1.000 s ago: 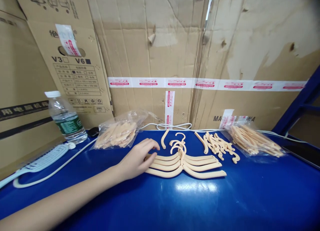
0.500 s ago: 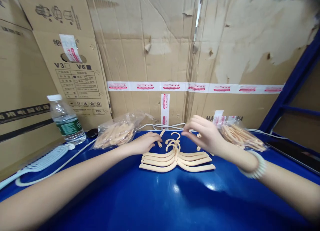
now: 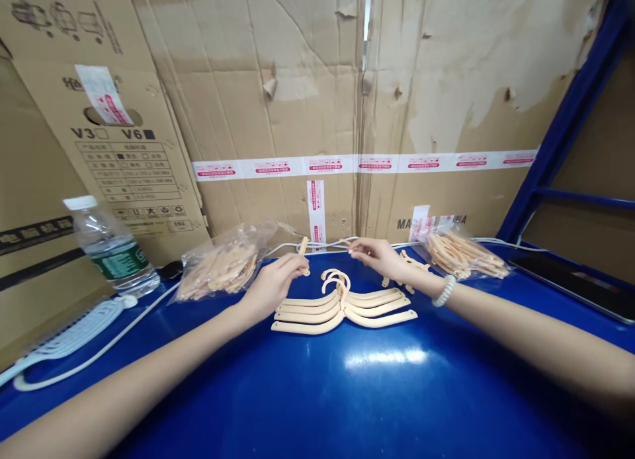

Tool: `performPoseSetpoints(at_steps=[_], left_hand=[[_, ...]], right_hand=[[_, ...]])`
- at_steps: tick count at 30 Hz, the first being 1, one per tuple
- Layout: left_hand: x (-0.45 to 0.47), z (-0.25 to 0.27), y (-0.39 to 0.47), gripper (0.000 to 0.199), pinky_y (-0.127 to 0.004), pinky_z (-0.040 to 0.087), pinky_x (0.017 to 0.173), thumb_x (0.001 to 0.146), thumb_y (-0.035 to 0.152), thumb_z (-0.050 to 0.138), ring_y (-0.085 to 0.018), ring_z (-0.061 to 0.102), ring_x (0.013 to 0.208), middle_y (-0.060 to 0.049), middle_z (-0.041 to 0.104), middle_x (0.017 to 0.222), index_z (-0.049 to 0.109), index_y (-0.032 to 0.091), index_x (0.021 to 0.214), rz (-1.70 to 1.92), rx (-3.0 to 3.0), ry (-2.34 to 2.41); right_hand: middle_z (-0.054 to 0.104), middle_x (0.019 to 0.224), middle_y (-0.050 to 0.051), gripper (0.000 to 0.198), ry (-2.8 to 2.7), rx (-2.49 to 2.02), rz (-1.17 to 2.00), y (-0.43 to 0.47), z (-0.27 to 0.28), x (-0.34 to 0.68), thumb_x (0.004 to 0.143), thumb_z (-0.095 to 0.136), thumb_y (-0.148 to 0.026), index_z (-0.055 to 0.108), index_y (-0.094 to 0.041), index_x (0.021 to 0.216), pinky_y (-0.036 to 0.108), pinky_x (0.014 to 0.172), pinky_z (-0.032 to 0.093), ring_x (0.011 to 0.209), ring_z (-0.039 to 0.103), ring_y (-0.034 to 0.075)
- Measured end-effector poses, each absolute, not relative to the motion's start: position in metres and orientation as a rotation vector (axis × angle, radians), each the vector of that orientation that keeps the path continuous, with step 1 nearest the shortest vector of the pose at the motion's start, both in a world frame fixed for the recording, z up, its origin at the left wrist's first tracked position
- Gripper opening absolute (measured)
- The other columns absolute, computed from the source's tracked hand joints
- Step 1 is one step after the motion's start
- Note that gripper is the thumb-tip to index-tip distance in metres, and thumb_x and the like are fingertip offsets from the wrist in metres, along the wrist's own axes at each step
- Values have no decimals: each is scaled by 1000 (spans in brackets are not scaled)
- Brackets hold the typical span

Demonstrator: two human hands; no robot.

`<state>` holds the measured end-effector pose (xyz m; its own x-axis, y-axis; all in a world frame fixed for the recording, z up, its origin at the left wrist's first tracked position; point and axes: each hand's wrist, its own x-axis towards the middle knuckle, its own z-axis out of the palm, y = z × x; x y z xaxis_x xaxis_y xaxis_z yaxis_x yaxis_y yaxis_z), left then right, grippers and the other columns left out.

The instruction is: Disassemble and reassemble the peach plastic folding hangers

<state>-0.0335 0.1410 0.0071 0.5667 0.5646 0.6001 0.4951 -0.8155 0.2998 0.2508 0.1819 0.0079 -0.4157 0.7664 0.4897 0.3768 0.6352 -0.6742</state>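
Observation:
My left hand [image 3: 282,280] is closed around a beige hanger arm [image 3: 303,247], which stands up from its fingertips. Across from it, my right hand [image 3: 380,255] has its fingers pinched on a small beige piece, apparently a hanger hook [image 3: 343,243], mostly hidden. Both hands are above the far part of the blue table. Between and below them lie several beige folding hangers [image 3: 307,327], stacked in a row with hooks pointing away. Loose small beige parts [image 3: 409,288] lie under my right wrist.
Clear bags of beige parts lie on the left [image 3: 223,264] and right [image 3: 461,250]. A water bottle [image 3: 119,260], a pale blue hairbrush [image 3: 74,330] and a white cable stand left. A dark tablet-like device [image 3: 580,284] lies right. Cardboard [image 3: 278,115] walls the back of the blue table [image 3: 317,393].
My left hand has picked up the hanger arm and raised it. My right hand has closed into a pinch and moved left, with the farthest hook gone from the table. The view shifted slightly right.

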Motion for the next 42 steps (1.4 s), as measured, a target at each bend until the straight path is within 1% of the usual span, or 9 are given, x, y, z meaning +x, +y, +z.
performPoseSetpoints(at_steps=[5,10,14,19,24,28,33,38,42], left_hand=[[-24,13,75,15,-30,58,83,95,18,49,-20,61,110,-11,61,119,62,19,101,1244,2352,911],[-7,-2,44,12,-28,61,76,86,16,62,-21,67,98,-7,70,101,73,21,84,1251,1975,834],[-2,-16,46,6,-24,61,66,80,14,68,-15,68,78,-3,66,89,66,19,79,1172,1770,824],[-2,-22,50,32,-25,60,66,76,9,71,-9,63,74,1,59,96,43,22,81,1188,1496,733],[-3,-25,54,46,-30,59,73,74,12,74,-14,66,81,0,63,95,47,25,109,1120,1444,791],[-4,-23,52,18,-27,56,72,76,14,72,-14,67,78,2,64,77,55,19,79,1047,1577,822],[-4,-18,46,20,-27,52,74,79,10,69,-15,66,79,2,66,76,54,19,67,1030,1805,865],[-1,-12,42,22,-23,51,68,77,6,69,-12,66,72,2,67,75,56,17,63,1038,1902,815],[0,-11,39,22,-20,51,66,78,4,69,-11,66,69,1,69,74,59,17,64,1114,2014,753]], right_hand=[[72,89,9,30,-1747,-912,813,116,9,244,93,54,-44,56,-17,107,25,52,52,73,71,19],[75,86,9,26,-1399,-817,1240,55,-1,220,81,74,-36,69,-17,99,24,57,58,82,73,21],[74,93,11,27,-1300,-832,1317,42,-9,215,83,72,-40,74,-17,95,24,58,59,87,72,24],[74,84,6,24,-1187,-848,1496,41,-16,215,77,79,-33,64,-17,85,20,57,56,75,73,19],[74,85,3,36,-1137,-834,1626,41,-17,215,73,83,-30,53,-21,90,24,64,57,77,73,19],[73,90,5,22,-1250,-829,1632,42,-18,217,76,80,-32,67,-19,88,27,73,57,83,71,18],[71,99,4,14,-1414,-847,1466,43,-18,217,76,79,-32,71,-21,75,30,92,50,105,63,20],[72,86,3,18,-1532,-896,1547,41,-18,217,82,73,-38,74,-20,86,28,78,53,80,66,16],[72,82,4,21,-1539,-889,1619,39,-17,215,83,72,-39,72,-18,85,26,74,55,75,67,15]])
